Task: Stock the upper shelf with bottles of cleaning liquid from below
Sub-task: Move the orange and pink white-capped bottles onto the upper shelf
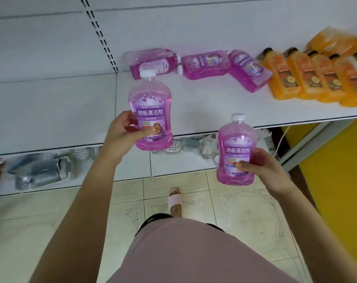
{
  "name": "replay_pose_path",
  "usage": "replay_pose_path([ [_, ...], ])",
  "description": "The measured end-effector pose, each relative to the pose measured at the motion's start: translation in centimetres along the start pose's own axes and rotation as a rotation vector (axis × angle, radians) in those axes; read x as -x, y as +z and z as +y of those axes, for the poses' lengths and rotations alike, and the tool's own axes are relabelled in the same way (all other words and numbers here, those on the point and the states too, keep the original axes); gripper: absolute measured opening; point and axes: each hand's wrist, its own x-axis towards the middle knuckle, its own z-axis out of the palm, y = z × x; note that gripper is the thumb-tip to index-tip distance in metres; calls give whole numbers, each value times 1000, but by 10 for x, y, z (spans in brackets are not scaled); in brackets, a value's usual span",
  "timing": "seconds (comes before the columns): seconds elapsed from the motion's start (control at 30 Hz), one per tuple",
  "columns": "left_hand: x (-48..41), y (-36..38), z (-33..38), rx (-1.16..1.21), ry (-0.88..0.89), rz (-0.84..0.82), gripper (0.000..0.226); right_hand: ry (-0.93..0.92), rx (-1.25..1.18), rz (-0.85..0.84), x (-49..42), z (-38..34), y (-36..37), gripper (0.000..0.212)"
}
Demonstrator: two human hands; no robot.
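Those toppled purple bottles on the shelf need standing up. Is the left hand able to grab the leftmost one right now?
Probably not yet: the left hand grips an upright purple bottle. The way to the leftmost lying bottle looks free otherwise.

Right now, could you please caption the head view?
Left hand grips one purple bottle, right hand another, facing the shelf.

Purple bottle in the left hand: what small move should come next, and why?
Probably set it down on the upper shelf, in front of the shelved purple bottles. The left hand holds the left bottle upright over the shelf's front edge. The right hand holds the right bottle lower, so it likely goes second.
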Motion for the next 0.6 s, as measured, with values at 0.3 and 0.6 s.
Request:
replay_pose_path([
  [0.3,107,3,73,33,309,89,53,-322,19,-119,75,-71,-13,80],
  [0.6,184,-29,207,-6,669,214,55,-680,-1,-175,142,-179,-5,47],
])
